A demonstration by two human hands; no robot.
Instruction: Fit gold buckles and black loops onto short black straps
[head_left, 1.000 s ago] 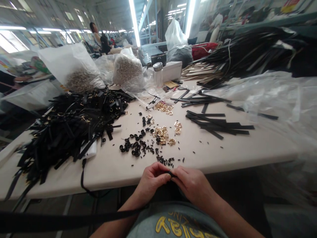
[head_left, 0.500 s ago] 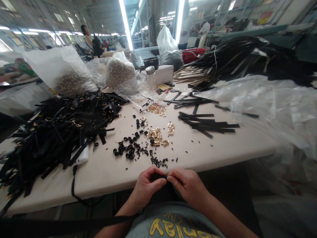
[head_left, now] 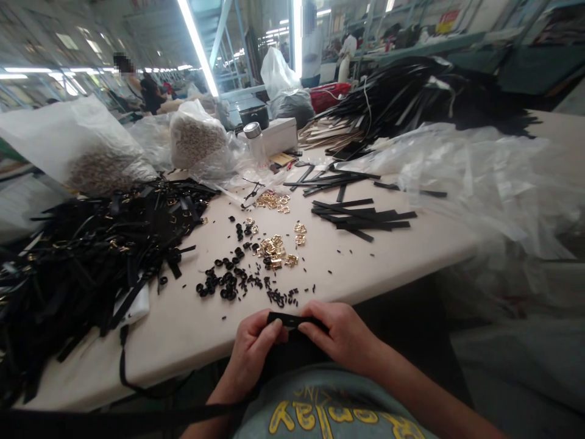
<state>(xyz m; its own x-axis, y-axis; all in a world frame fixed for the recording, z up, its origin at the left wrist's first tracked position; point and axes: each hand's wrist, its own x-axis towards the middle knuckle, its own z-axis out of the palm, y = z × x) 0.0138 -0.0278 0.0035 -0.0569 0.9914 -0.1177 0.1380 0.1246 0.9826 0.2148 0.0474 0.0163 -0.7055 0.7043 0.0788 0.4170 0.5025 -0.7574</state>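
Note:
Between my two hands a black strap (head_left: 287,319) is stretched level at the table's front edge, with a small slit showing in its middle. My left hand (head_left: 256,341) pinches its left end between thumb and fingers. The other end is pinched in my right hand (head_left: 340,335), which partly hides it. Just beyond my hands lie small black pieces (head_left: 281,297) in a loose scatter. Black rings (head_left: 223,277) are heaped to their left, and gold buckles (head_left: 274,247) lie behind.
Finished-looking black straps with buckles (head_left: 105,244) cover the table's left side. Flat black strips (head_left: 365,214) lie right of the buckles, near clear plastic sheeting (head_left: 479,164). Filled plastic bags (head_left: 196,137), a lidded jar (head_left: 254,141) and a large black strip bundle (head_left: 425,91) stand behind.
My hands have moved slightly apart, and the strap between them now shows flat and stretched. The whole view has shifted, so the table's things appear further left.

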